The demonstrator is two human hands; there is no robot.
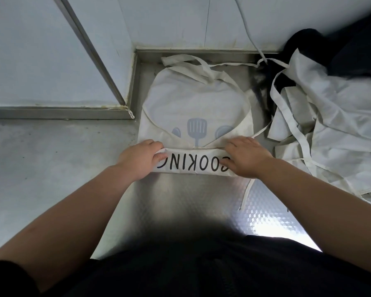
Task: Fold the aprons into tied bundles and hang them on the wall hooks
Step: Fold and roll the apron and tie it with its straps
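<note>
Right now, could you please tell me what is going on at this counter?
A person is folding a white apron on the steel counter. Its near edge, printed COOKING, is turned over into a strip. The left hand pinches one end and the right hand presses on the other. No bundle is tied yet. More aprons lie heaped to the right.

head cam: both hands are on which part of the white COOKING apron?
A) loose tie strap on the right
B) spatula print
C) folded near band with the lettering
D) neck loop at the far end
C: the left hand and right hand sit at the two ends of the folded, lettered band on the near edge of the white cloth apron.
</note>
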